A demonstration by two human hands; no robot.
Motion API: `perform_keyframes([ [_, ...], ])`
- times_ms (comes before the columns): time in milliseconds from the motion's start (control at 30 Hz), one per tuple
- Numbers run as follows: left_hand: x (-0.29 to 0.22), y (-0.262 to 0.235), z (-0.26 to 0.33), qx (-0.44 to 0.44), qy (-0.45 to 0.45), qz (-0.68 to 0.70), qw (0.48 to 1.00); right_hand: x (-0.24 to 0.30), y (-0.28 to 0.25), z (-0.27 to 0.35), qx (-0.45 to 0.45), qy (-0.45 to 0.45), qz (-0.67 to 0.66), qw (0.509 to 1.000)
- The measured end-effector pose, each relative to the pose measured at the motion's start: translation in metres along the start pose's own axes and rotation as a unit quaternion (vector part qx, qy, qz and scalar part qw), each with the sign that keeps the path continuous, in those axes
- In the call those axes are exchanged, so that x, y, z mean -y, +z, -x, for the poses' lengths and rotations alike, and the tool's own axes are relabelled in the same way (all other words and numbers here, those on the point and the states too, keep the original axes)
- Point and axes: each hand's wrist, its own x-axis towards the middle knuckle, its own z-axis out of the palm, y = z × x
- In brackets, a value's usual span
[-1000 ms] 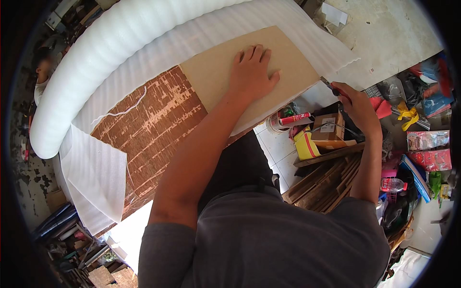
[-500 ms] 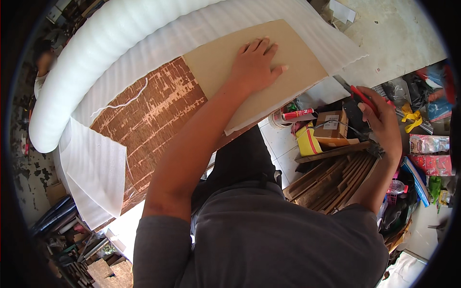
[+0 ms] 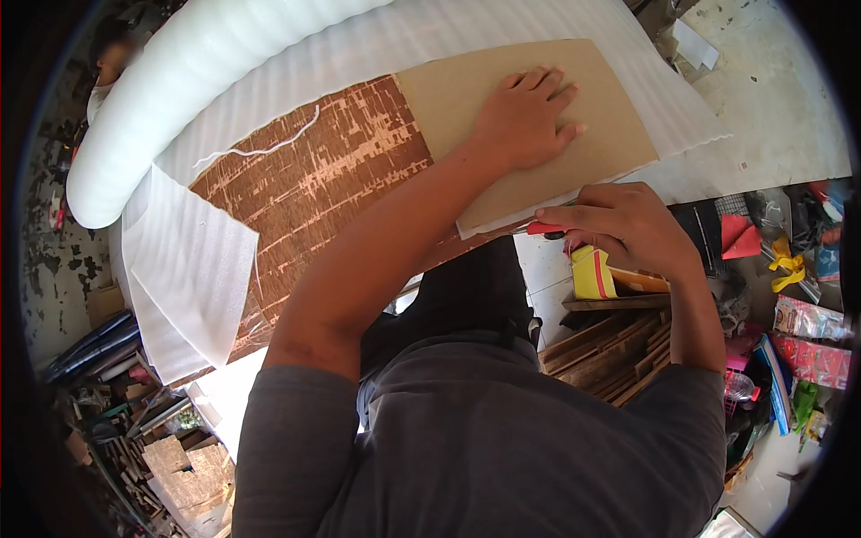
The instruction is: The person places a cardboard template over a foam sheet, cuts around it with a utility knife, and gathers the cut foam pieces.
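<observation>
My left hand lies flat with spread fingers on a tan cardboard panel, pressing it against a white foam sheet. At the panel's near edge, toward its right end, my right hand is closed round a red-handled cutter. Its blade is hidden from view. A thin strip of foam shows along that near edge. Left of the panel, the worn brown board is exposed, with a loose white foam strip on it.
A thick white foam roll curves across the far left. A foam flap hangs over the board's left end. Wood strips and a yellow box stand below on the right. Another person is at the far left.
My right hand has come left and down with the cutter, from beyond the panel's right corner to its near edge. My left hand stays on the panel; the whole view has shifted.
</observation>
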Motion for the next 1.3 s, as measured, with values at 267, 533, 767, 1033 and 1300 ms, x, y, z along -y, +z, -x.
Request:
perform_keyframes([
  [267, 0.0, 0.002, 0.002, -0.028, 0.01, 0.015, 0.999, -0.004, 0.012, -0.024, 0.049, -0.033, 0.042, 0.997],
  [533, -0.001, 0.002, 0.002, -0.032, 0.009, 0.015, 0.999, -0.003, 0.013, -0.029, 0.074, -0.029, 0.105, 0.991],
  [767, -0.001, 0.0, 0.003, -0.025, 0.012, 0.007, 1.0, -0.012, 0.001, -0.028, 0.075, -0.072, 0.16, 0.982],
  [1033, 0.001, 0.0, 0.003, -0.031, 0.017, 0.001, 0.999, -0.026, -0.026, -0.02, 0.093, -0.067, 0.18, 0.977],
  [1300, -0.001, -0.003, 0.001, -0.031, 0.022, 0.005, 0.999, -0.046, -0.05, 0.0, 0.124, 0.005, 0.197, 0.973],
])
